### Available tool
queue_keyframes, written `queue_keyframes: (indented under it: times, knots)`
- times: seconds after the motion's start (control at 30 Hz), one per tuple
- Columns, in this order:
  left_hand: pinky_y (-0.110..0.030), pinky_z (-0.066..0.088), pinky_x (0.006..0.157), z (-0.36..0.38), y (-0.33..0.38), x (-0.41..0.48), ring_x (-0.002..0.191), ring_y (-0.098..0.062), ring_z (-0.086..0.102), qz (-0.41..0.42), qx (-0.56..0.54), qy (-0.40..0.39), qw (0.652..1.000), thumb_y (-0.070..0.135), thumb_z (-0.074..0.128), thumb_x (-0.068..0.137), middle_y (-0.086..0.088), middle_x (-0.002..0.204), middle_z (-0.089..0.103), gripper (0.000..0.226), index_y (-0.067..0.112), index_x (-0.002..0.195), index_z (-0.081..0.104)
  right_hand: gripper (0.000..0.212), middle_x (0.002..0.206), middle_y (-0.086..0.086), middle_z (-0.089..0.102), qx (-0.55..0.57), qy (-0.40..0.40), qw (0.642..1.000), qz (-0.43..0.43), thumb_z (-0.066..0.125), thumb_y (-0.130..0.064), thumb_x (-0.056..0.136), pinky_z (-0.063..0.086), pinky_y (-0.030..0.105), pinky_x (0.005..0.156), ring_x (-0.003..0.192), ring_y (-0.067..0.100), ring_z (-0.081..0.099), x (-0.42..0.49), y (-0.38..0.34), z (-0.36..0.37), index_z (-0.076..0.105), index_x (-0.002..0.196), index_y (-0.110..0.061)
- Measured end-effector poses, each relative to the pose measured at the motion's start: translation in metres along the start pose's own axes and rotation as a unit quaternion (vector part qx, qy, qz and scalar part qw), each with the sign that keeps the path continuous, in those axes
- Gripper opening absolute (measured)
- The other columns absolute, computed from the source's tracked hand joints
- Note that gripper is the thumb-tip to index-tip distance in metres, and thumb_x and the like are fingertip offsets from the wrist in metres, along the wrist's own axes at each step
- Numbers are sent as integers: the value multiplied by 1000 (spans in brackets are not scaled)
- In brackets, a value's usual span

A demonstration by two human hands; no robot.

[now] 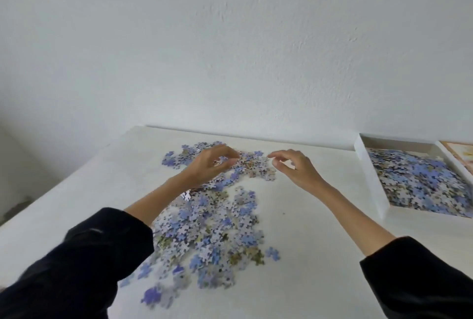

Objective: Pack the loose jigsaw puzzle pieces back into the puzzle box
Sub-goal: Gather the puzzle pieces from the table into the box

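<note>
Our left hand (pixel 212 165) is over the upper end of the loose puzzle pieces (pixel 210 229), mid-frame, fingers curled, thumb and fingertips close together; it may be pinching some, but we cannot tell. Our right hand (pixel 294 167), just beside the pile, has bent fingers apart, holding nothing. The big white table (pixel 320 229) carries everything. The white puzzle box (pixel 371 177) sits at the right edge, with packed pieces (pixel 419 180) inside. The pieces are blue, pale and brownish.
</note>
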State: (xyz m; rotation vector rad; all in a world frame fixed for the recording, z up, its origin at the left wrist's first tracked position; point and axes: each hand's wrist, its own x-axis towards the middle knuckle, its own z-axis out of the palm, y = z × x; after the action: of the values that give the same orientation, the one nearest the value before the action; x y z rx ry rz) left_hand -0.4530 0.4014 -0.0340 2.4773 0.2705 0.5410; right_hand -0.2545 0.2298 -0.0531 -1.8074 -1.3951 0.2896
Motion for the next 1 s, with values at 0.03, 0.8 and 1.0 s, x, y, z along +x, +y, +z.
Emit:
queue_keyframes:
  times: [0.03, 0.8, 1.0]
  knots:
    - [-19, 47, 86, -9, -10, -12, 99, -3, 58, -8, 5, -2, 1000, 65, 41, 83, 4, 109, 62, 60, 15, 110, 61, 21, 100, -3, 63, -6, -18, 1000, -7, 55, -26, 91, 37, 27, 88, 98, 13, 52, 0, -4, 14, 63, 110, -23]
    - [-50, 17, 114, -44, -101, -110, 141, -18, 12, -84, 55, -152, 983, 95, 35, 52, 6, 155, 4, 108, 44, 141, 2, 101, 150, -18, -16, -117, -209, 967, 88, 30, -100, 38, 8, 53, 113, 139, 11, -15, -57, -55, 103, -6, 126, -66]
    - [-45, -1, 115, -46, -115, -144, 142, -13, -5, -71, 139, -151, 976, 100, 21, 48, 7, 155, -7, 117, 38, 143, -4, 116, 145, -12, -35, -208, -203, 953, 83, 24, -100, 38, -10, 38, 109, 135, 8, -29, -93, -60, 114, -23, 134, -53]
